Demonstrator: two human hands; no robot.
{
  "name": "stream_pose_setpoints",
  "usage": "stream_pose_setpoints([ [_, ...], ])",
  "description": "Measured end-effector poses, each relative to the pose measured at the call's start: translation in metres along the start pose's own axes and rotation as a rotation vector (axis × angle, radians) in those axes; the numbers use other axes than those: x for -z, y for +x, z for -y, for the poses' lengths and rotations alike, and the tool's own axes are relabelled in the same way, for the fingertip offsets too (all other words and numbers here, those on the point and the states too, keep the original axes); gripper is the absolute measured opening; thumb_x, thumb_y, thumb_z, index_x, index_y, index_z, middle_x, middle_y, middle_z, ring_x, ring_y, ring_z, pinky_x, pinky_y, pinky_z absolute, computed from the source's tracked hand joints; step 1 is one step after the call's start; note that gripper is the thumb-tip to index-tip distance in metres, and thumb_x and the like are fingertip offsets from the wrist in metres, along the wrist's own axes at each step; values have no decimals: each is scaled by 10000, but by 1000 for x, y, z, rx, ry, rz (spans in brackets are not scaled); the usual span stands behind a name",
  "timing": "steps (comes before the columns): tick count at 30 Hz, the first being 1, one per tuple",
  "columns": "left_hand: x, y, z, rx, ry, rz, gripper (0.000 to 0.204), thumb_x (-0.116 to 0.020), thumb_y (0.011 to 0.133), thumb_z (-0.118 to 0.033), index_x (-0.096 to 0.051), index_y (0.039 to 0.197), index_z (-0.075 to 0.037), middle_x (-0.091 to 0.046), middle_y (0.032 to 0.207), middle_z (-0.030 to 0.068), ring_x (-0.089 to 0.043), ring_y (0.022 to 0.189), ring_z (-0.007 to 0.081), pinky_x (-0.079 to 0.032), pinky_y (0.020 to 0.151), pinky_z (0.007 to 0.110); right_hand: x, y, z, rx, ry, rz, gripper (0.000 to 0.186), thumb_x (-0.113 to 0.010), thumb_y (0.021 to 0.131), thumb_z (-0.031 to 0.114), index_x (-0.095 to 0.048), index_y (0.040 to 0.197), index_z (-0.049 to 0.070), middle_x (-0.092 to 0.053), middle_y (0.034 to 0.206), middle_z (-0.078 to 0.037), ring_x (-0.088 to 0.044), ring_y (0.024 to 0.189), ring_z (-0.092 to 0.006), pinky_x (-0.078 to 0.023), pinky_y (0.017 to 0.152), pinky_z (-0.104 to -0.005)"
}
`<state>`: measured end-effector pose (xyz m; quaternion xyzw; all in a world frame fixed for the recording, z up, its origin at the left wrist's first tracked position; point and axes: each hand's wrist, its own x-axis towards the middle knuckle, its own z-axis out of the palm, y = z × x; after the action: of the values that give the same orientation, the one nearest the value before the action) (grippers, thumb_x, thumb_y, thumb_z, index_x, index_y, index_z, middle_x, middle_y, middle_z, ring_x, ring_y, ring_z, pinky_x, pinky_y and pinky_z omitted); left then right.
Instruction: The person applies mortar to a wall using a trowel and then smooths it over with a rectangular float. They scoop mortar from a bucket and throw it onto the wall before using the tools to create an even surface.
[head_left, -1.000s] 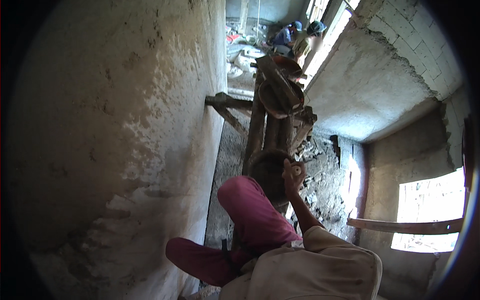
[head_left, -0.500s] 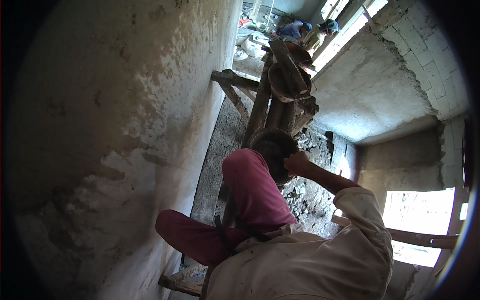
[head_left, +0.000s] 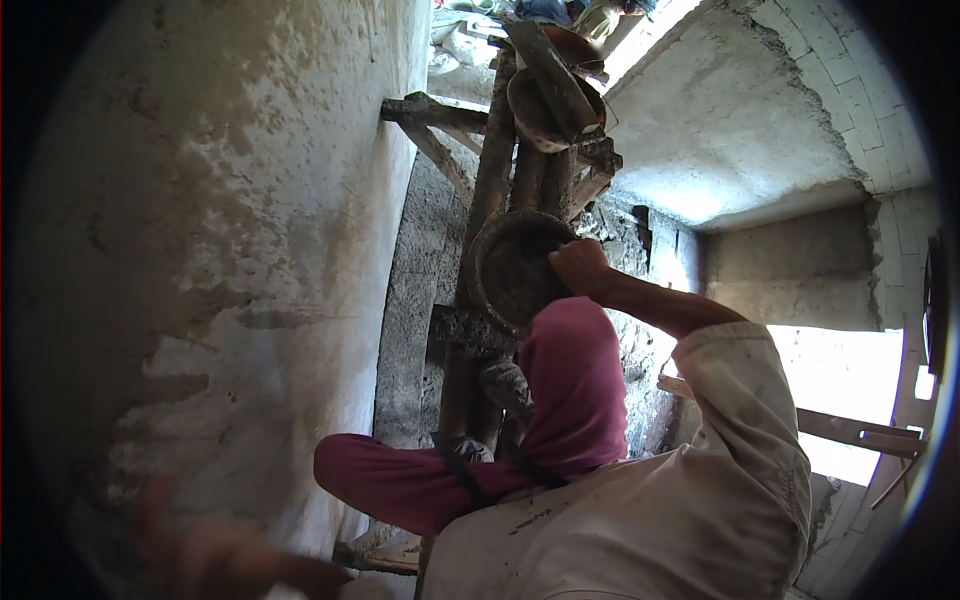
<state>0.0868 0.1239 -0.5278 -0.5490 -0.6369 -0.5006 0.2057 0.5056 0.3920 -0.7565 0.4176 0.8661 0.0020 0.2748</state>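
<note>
My right hand [head_left: 580, 268] is closed on the right rim of a round, dark, dirt-crusted basin [head_left: 482, 280]. The basin rests on the scaffold planks just beyond my raised right knee, and its inside looks dark, with its contents unclear. At the lower left, my left hand [head_left: 225, 555] is smeared by motion in front of the plastered wall [head_left: 270, 380]. Whether it holds anything does not show. Farther along the planks stands a second round basin [head_left: 527, 112], with a long board [head_left: 552, 80] lying across it.
Narrow scaffold planks [head_left: 492, 170] run away from me, borne by a timber trestle [head_left: 435, 118] beside the left wall. Below lies rubble-strewn floor. A wooden bar [head_left: 835, 428] crosses the bright window opening at right. Other people [head_left: 600, 18] are at the far end.
My left hand has come into view at lower left. My right knee has shifted right, uncovering more of the basin. The right hand stays on its rim. The view has tilted downward.
</note>
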Motion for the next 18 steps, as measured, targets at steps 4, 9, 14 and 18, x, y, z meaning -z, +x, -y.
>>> stream_pose_setpoints([
  [4,-258,-89,-1,607,-567,502,378,-457,1013,-283,-566,1250,-8,-610,1225,138,-596,1114,225,-489,901,356,0,-27,-20,-156,295,210,137,-605,821,153,-680,910,81,-700,841,-136,-697,836,-315,-567,706,-434],
  [9,-432,-186,-15,556,-520,861,585,-454,973,-438,-484,1307,41,-515,1309,272,-504,1214,409,-392,1036,423,-12,-48,-15,-120,540,358,409,-606,826,410,-601,1111,117,-663,1035,-138,-646,972,-355,-513,810,-487],
  [14,-465,-221,-42,609,-348,1120,522,-457,968,-416,-565,1216,30,-617,1125,265,-578,1049,455,-459,897,480,-16,-43,-14,-80,806,448,457,-577,850,454,-631,1176,140,-612,1205,-133,-656,972,-292,-536,830,-439],
  [18,-443,-222,-22,651,-366,1147,431,-449,976,-357,-636,1127,0,-652,1060,227,-600,1007,440,-467,876,475,-15,-64,-16,-105,870,326,455,-574,868,491,-640,1175,162,-694,1025,-103,-675,898,-310,-531,831,-417],
])
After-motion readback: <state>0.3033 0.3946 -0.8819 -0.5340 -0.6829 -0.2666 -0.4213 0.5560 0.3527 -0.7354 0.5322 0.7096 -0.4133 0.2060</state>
